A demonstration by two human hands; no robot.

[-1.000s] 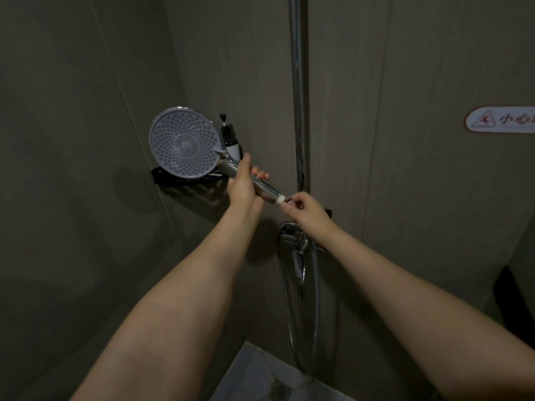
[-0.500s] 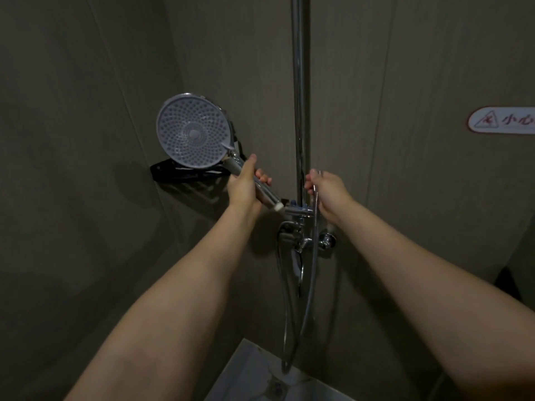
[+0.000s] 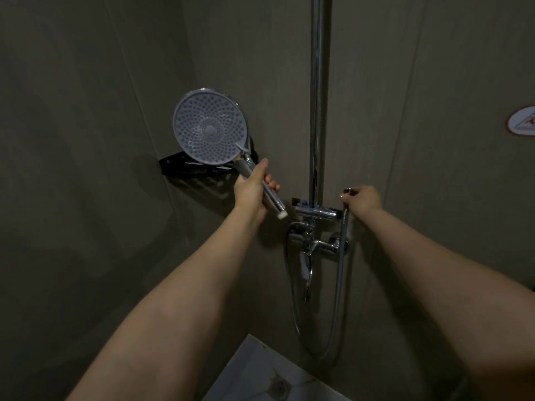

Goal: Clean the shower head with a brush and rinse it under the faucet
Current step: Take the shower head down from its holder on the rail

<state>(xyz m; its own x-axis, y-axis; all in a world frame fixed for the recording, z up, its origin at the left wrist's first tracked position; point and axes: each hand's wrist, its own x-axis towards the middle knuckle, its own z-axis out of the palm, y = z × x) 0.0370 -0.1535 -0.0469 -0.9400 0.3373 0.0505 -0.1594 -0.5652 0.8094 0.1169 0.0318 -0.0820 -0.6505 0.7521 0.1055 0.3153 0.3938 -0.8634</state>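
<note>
My left hand (image 3: 252, 189) grips the chrome handle of a round grey shower head (image 3: 210, 126), whose nozzle face is turned toward me. The handle's white lower end (image 3: 281, 213) is bare, with no hose on it. Right of the vertical chrome pipe (image 3: 317, 96), my right hand (image 3: 362, 200) pinches the loose upper end of the metal hose (image 3: 341, 256). The hose hangs down in a loop beside the chrome faucet (image 3: 311, 244) on the wall. No brush is in view.
A black corner shelf (image 3: 185, 167) sits on the wall behind the shower head. A floor drain (image 3: 278, 386) lies in pale tiles below. A warning sticker (image 3: 522, 122) is on the right wall.
The hose end came off the handle; my right hand carried it rightward past the pipe. The shower head rose and tilted more upright in my left hand.
</note>
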